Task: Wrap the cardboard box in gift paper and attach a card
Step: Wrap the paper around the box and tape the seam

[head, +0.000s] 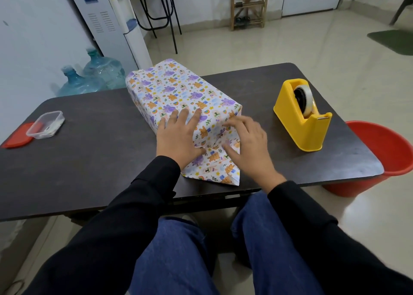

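A long box covered in white gift paper with purple and orange cartoon animals lies on the dark table, running from the far left toward me. At its near end a flap of the paper lies flat on the table. My left hand presses flat on the box's near left corner, fingers straight. My right hand presses the folded paper at the near right side, fingers spread on it. No card is visible.
A yellow tape dispenser stands on the table at the right. A clear plastic container and its red lid sit at the left edge. A red bucket is on the floor right of the table. Water jugs stand behind.
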